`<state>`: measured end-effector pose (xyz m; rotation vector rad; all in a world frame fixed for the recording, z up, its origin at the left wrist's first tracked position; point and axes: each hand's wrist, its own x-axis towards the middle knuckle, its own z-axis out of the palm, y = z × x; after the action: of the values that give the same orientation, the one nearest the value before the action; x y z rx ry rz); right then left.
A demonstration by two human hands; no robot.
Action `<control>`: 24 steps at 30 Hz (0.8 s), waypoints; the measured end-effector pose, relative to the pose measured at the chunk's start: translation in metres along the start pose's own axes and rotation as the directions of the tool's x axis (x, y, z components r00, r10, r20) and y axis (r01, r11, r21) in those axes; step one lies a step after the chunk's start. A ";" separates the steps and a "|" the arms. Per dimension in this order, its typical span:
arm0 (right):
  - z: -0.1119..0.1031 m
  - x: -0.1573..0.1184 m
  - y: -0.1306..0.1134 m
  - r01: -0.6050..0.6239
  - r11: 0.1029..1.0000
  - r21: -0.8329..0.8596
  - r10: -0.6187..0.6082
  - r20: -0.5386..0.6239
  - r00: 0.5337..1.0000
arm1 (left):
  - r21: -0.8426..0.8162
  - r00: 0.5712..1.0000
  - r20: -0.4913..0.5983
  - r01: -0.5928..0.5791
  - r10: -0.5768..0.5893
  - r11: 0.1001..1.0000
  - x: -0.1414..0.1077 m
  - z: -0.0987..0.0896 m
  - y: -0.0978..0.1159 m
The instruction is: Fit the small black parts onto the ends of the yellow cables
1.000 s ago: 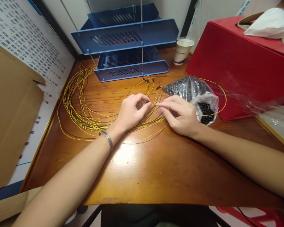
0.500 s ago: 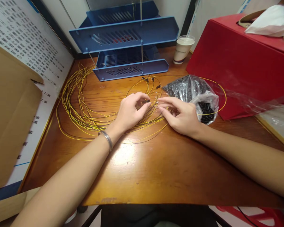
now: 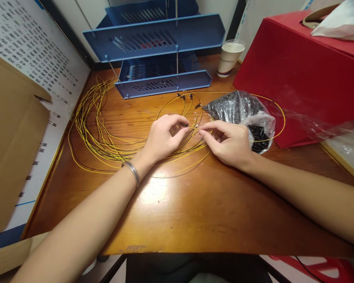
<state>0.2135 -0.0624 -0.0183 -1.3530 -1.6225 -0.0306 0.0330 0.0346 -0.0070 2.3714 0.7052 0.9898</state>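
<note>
My left hand [image 3: 168,135], a metal bracelet at its wrist, pinches a small black connector [image 3: 185,125] between thumb and fingers. Facing it, my right hand [image 3: 227,141] closes thumb and index finger on a thin yellow wire [image 3: 195,128], near its end. Whether the wire's tip sits inside the connector is too small to tell. Under and behind both hands spreads a loose coil of yellow and black wires [image 3: 90,133]. Several wire ends with black connectors [image 3: 190,97] lie just beyond my fingers. Right of these rests a clear plastic bag [image 3: 224,108] full of small black parts [image 3: 257,135].
A blue two-level tray rack [image 3: 165,84] stands at the back of the wooden table [image 3: 194,220]. Beside it is a paper cup [image 3: 228,61]. A large red box [image 3: 289,78] takes up the right, and cardboard [image 3: 11,137] leans at the left.
My right thumb and index finger have closed together on the yellow wire. My left hand keeps its pinch in nearly the same place. The view has shifted slightly.
</note>
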 end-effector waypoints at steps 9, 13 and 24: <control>-0.001 0.000 0.001 0.001 1.000 -0.023 -0.001 0.027 1.000 | 0.007 0.999 0.027 0.019 -0.019 1.000 0.000 0.000 0.002; 0.000 0.000 0.001 0.004 1.000 -0.023 -0.003 0.034 0.999 | -0.002 0.999 0.033 0.011 -0.011 1.000 0.000 0.000 0.001; -0.002 0.000 -0.001 -0.005 1.000 -0.018 0.006 0.059 0.998 | 0.011 0.996 0.082 0.023 -0.024 1.000 0.000 0.000 0.000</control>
<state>0.2139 -0.0636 -0.0170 -1.3836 -1.6715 -0.0016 0.0333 0.0341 -0.0072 2.3917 0.7070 0.8760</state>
